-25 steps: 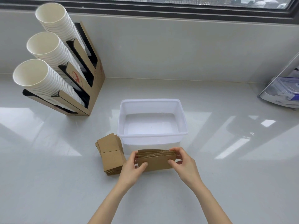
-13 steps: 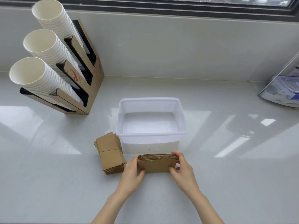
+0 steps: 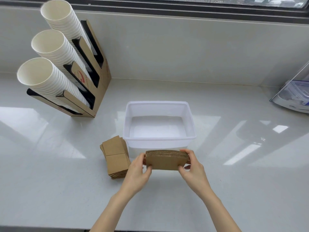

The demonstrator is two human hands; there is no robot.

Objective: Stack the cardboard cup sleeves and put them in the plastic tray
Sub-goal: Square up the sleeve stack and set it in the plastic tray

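Far left on the white counter (image 3: 50, 190): a cardboard cup holder (image 3: 98, 91) with three slanted stacks of white paper cups (image 3: 55, 61), as before though larger in frame now. Just left of the plastic tray (image 3: 190, 118), lying flat on the counter: a loose pile of cup sleeves (image 3: 115, 158), brown corrugated card, fanned slightly at its edges, unmoved since a second ago. Centre, just in front of the tray's near wall: a squared bundle of sleeves (image 3: 165, 160), standing on edge, brown face toward the camera, corrugated top edges packed tight and level, neater than a second ago when the tops splayed unevenly. Left hand (image 3: 138, 173) closed on the bundle's left end, thumb across the front face; right hand (image 3: 192, 166) closed on the right end, fingers curled over the top corner. Bundle raised slightly compared with half a second earlier; whether its lower edge touches the counter cannot be told. Tray translucent white, nothing inside. Far sides of the bundle hidden by fingers; sleeve count unreadable. Far right: a clear plastic container (image 3: 296, 96) with blue clips, cut off by the frame edge, contents hard to make out.
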